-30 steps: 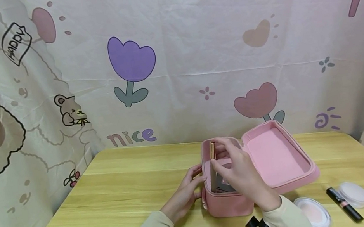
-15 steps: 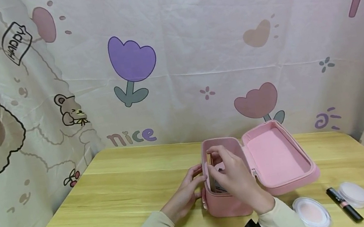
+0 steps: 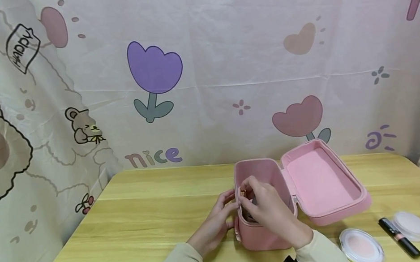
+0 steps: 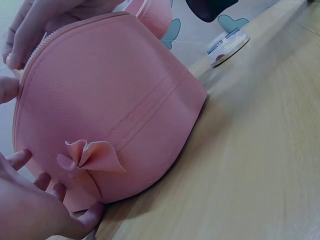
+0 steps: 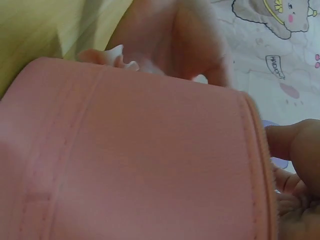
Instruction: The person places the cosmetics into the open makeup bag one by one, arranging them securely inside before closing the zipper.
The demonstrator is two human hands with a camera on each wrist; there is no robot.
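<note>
A pink zip makeup case stands on the table with its lid swung back to the right. My right hand reaches into the case and pinches the top of a thin, flat item with a gold edge by the near left wall; the rest of it is hidden. Other contents lie under the hand, too covered to name. My left hand rests its spread fingers against the case's left side. In the left wrist view, those fingers touch the wall beside a pink bow.
To the right of the case lie a round compact, a black tube with a pink band and a round whitish container. Behind the wooden table hangs a printed cloth.
My right hand has moved down into the case, and the gold-edged flat item has sunk with it until only its top shows. My left hand has stayed against the case.
</note>
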